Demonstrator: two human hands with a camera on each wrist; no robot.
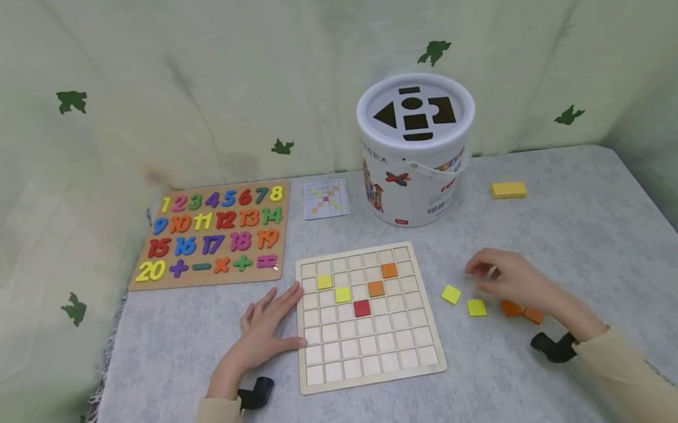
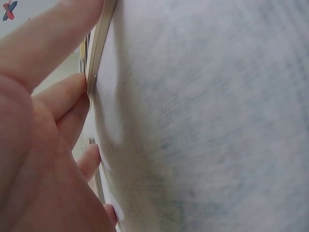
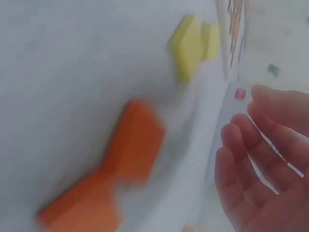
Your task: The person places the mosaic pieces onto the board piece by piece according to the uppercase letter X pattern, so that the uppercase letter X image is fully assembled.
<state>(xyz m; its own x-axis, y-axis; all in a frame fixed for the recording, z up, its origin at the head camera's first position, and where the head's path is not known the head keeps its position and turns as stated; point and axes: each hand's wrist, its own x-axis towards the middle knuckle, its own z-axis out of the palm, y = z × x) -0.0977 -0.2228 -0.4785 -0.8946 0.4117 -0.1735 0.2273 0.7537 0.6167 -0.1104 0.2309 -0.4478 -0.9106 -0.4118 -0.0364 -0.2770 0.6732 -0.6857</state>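
Observation:
A wooden grid board (image 1: 368, 352) lies in the middle of the grey table. It holds two yellow tiles (image 1: 324, 281), two orange tiles (image 1: 389, 270) and one red tile (image 1: 362, 307). My left hand (image 1: 270, 322) lies flat on the table, and its fingers (image 2: 67, 96) touch the board's left edge (image 2: 99, 43). My right hand (image 1: 504, 276) hovers to the right of the board with relaxed fingers (image 3: 241, 154) and holds nothing. Beside it lie two loose yellow tiles (image 1: 451, 294) (image 3: 186, 46) and two loose orange tiles (image 1: 512, 308) (image 3: 133, 145).
A white bucket (image 1: 421, 156) with a shape-sorter lid stands behind the board. A number puzzle (image 1: 212, 233) lies at the back left, with a small pattern card (image 1: 326, 199) beside it. A yellow block (image 1: 508, 190) lies at the back right. Green curtains surround the table.

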